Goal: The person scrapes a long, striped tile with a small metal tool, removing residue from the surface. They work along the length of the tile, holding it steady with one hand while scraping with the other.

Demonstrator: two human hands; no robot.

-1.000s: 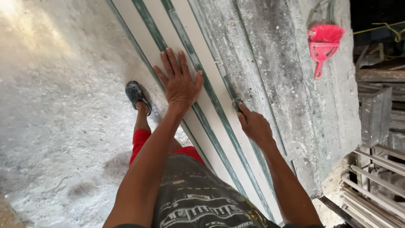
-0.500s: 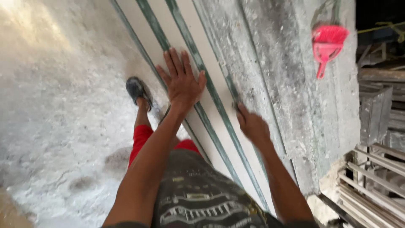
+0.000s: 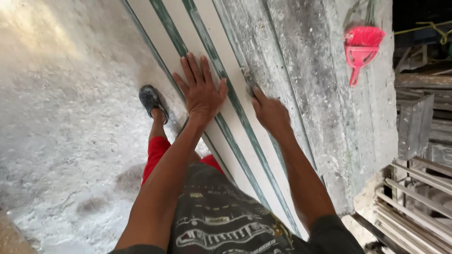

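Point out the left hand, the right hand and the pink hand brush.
left hand (image 3: 201, 91), head view, back of the hand, flat on the white strips.
right hand (image 3: 270, 113), head view, back of the hand.
pink hand brush (image 3: 361, 43), head view, its bristle head.

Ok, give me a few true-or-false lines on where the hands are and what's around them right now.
1. The left hand lies flat, fingers spread, on the white strips. True.
2. The right hand is raised clear of the bench. False: it is down on the strips near the grey slab, gripping a small tool that I cannot identify.
3. A pink brush hangs at the upper right. True.
4. Both feet show on the floor. False: only one foot, in a dark shoe, is in view.
5. The person wears blue shorts. False: the shorts are red.
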